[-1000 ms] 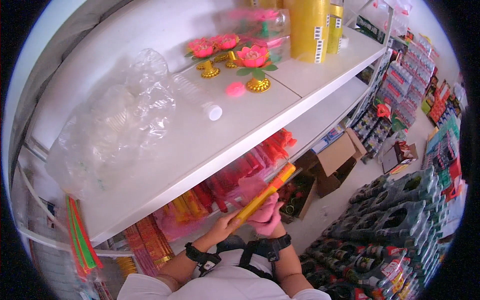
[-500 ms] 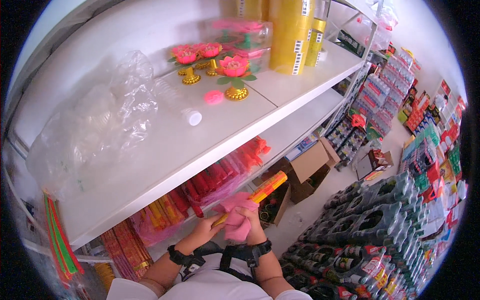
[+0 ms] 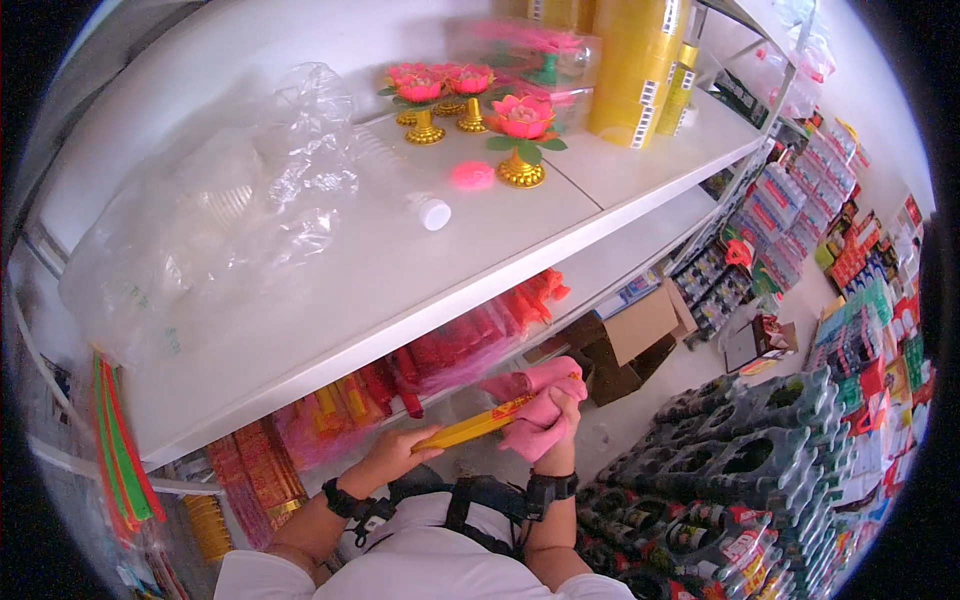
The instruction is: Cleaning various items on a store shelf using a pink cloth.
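- Hands share one yellow stick pack [image 3: 478,427]: left hand [image 3: 397,451] closes around its near end, steadying it.
- Right hand [image 3: 553,418] presses a pink cloth [image 3: 535,400] around the far end, likely wiping it.
- Shelf [image 3: 330,300] stands just beyond both hands.
- Cloth hides the right fingers and the pack's tip.

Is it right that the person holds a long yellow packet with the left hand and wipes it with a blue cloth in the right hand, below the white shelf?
Not quite: the cloth is pink, not blue, as the head view shows. The rest stands: the left hand holds the long yellow packet, the right hand presses the cloth on it, below the white shelf.
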`<state>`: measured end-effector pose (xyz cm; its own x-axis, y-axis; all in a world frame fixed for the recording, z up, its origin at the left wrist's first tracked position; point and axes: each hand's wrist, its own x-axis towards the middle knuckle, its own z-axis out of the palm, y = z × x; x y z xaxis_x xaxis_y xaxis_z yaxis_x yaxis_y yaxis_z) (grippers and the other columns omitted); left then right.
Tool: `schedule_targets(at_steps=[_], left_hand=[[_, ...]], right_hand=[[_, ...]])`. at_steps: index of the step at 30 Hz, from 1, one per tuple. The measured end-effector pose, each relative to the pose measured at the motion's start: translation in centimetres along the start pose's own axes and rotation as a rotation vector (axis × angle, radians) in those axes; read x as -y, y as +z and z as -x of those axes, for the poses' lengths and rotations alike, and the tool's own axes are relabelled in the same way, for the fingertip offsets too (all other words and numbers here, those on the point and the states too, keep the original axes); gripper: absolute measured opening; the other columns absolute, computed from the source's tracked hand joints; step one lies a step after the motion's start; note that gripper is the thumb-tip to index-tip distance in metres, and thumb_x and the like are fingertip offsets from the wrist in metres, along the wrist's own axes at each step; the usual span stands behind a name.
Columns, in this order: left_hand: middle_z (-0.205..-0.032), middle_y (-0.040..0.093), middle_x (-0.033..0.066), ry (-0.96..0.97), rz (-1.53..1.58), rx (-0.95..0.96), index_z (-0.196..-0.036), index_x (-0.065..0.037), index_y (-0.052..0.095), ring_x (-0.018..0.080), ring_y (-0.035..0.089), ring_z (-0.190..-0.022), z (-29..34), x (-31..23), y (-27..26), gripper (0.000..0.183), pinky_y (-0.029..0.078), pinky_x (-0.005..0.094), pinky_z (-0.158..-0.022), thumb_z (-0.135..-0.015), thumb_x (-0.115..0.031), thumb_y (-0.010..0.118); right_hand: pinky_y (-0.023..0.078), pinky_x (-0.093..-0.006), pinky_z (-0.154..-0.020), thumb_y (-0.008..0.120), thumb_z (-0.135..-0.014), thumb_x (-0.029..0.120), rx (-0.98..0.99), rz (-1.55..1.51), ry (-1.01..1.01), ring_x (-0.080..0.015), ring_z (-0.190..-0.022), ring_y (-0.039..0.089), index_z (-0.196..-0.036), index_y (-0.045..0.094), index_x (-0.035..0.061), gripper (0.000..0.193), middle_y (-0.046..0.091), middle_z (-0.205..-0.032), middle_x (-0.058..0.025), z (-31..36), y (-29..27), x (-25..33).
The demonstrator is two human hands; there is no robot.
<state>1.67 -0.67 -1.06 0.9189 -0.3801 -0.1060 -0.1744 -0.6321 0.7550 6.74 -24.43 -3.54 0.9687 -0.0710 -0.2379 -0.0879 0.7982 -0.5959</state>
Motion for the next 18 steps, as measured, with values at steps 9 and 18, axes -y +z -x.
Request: schedule_targets(at_steps=[9,18], left_hand=[[-0.095,0.059,0.0154,0.069,0.115,-0.141,-0.11,-0.006,0.053,0.021,0.06,-0.082,1.0,1.8,0.3,0.039,0.047,0.0281,-0.07,-0.076,-0.022,0.062],[-0.089,0.061,0.0157,-0.009,0.097,-0.129,-0.109,-0.005,0.054,0.0184,0.06,-0.072,0.7,0.3,0.7,0.039,0.046,0.0268,-0.064,-0.076,-0.023,0.062]], right_hand=[[0.043,-0.036,-0.08,0.06,-0.065,0.014,0.095,0.063,-0.301,-0.0238,-0.09,0.052,-0.11,0.041,0.0013,0.051,0.05,-0.101,-0.0125,-0.3,-1.2,2.3],[0.041,-0.0255,-0.075,0.072,-0.062,0.009,-0.275,0.349,-0.485,-0.0127,-0.08,0.052,-0.091,0.049,-0.0009,0.039,0.055,-0.087,-0.0054,-0.9,2.6,1.8]])
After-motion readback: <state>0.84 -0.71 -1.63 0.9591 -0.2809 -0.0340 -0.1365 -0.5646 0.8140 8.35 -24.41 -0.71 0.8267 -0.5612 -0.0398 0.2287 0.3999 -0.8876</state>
